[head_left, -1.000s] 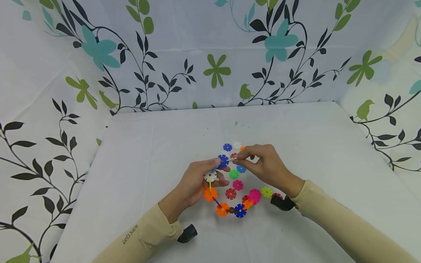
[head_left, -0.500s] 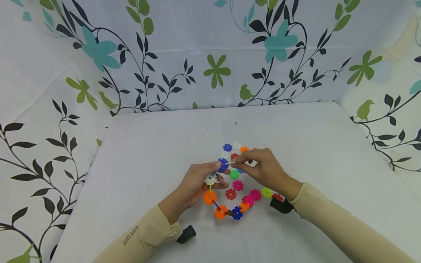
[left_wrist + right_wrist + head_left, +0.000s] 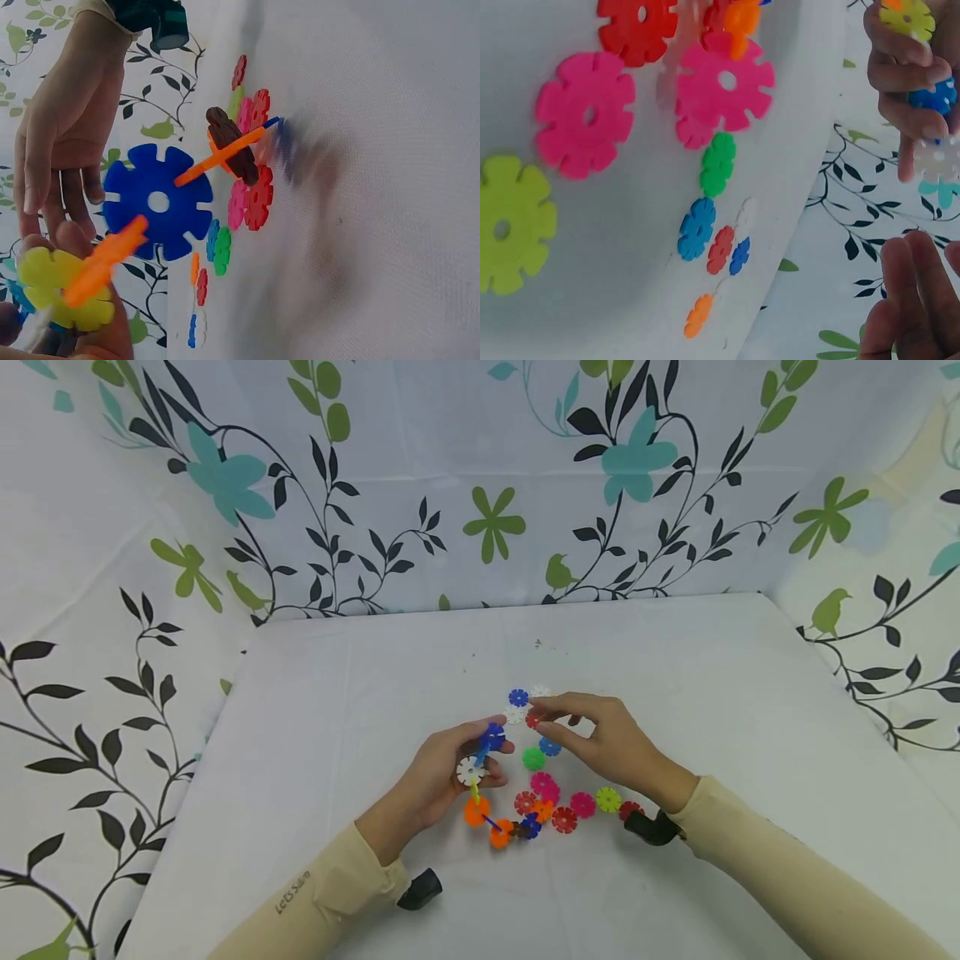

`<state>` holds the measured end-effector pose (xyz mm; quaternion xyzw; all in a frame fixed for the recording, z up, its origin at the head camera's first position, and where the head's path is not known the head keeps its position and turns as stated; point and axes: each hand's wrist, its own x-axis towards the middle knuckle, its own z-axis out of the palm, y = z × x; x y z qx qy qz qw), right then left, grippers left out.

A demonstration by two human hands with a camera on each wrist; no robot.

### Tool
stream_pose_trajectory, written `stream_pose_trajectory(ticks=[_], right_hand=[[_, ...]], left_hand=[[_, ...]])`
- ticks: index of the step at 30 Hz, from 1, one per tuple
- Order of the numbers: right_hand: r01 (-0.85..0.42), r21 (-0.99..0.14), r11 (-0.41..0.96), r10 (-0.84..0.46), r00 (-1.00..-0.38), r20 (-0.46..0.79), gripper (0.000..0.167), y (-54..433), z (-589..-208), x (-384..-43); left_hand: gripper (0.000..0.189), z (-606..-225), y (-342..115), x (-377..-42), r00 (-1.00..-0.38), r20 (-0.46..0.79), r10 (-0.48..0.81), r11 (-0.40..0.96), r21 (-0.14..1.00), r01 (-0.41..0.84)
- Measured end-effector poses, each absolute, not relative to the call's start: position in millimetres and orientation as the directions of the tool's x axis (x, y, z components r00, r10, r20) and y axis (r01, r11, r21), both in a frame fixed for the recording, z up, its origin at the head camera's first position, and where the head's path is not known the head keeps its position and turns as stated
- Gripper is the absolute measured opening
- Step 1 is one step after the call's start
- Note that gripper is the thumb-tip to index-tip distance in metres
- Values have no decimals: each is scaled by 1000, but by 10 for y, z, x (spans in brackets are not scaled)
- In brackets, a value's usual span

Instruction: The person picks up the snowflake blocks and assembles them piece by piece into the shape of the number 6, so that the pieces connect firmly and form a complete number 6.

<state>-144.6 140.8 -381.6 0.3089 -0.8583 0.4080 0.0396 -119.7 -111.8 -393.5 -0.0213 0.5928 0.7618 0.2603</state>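
My left hand (image 3: 431, 772) grips a chain of flower-shaped interlocking discs near its upper end. A blue disc (image 3: 492, 737) and a white disc (image 3: 470, 771) show at its fingers, and orange discs (image 3: 476, 812) dangle below. In the right wrist view a white disc (image 3: 937, 159) juts from the held end. The left wrist view shows a blue disc (image 3: 157, 202) and a brown disc (image 3: 232, 146) of the hanging part. My right hand (image 3: 607, 739) hovers just right of the chain's end, thumb and fingers apart, with nothing seen between them.
Loose discs lie on the white table (image 3: 337, 693): green (image 3: 534, 758), pink (image 3: 582, 805), yellow-green (image 3: 608, 799), red (image 3: 565, 819) and blue (image 3: 518, 697) among several others. A floral cloth (image 3: 420, 485) hangs behind the table. Both wrists bear black camera mounts.
The right hand has let go of a white disc, which now sits on the chain's end. The left hand has turned the chain slightly left, and its hanging part has swung left and up.
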Motion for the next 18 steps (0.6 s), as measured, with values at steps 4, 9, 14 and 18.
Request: stream_pose_trajectory(ticks=[4,9,14,18], right_hand=[[-495,-688,531,-427,-857,287,42,1526,-3852,-1462],[-387,-716,580,-345,-914,215,42,1720,-3950,-1498],[-313,-717,623,-296,-943,155,42,1895,-4028,-1552],[-259,-707,658,-296,-952,73,40,2026,-4061,-1588]], left_hand=[[48,-3970,-1178,-1238,-879,-341,333,-181,892,-415],[51,-4005,-1248,-1275,-893,-352,281,-201,888,-413],[50,-4010,-1280,-1283,-891,-374,258,-194,883,-427],[48,-4003,-1285,-1279,-893,-384,236,-182,885,-429]])
